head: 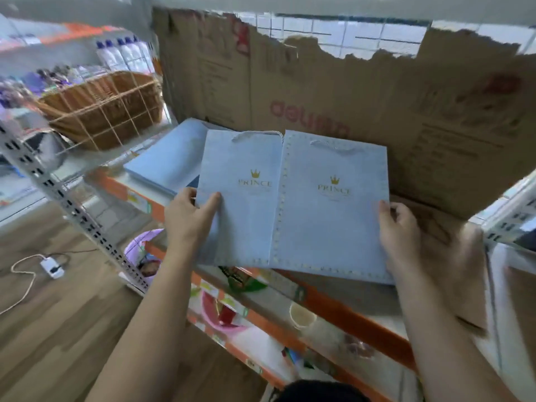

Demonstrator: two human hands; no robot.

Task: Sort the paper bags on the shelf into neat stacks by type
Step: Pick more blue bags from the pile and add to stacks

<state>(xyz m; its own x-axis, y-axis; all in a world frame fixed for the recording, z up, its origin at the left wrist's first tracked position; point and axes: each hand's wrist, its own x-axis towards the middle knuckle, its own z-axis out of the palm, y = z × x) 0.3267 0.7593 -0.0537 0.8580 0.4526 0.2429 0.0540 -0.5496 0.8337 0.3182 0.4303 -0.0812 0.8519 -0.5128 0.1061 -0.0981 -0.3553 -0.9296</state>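
The place looked like a small shop store room, with a wooden floor (58,314) and a white tiled wall behind. In front of me stood a metal shelf (351,316) with orange front beams, and its back was covered by a torn brown cardboard (319,91). On the next rack to the left I saw a wicker basket (101,108), and a white power strip (52,266) lay on the floor.

Both hands were closed on paper bags, well apart from each other. The left hand (188,219) pinched the lower left edge of the plain blue bag (240,198), with the thumb lying on top. The right hand (403,230) gripped the right edge of the dotted blue bag (327,221), fingers curled around it. The two bags were flat and side by side, their inner edges touching, and each showed a gold crown and the word PRINCE. Their lower ends reached past the front edge of the shelf. Behind the plain bag, on the left part of the shelf, a stack of blue bags (168,161) lay flat.
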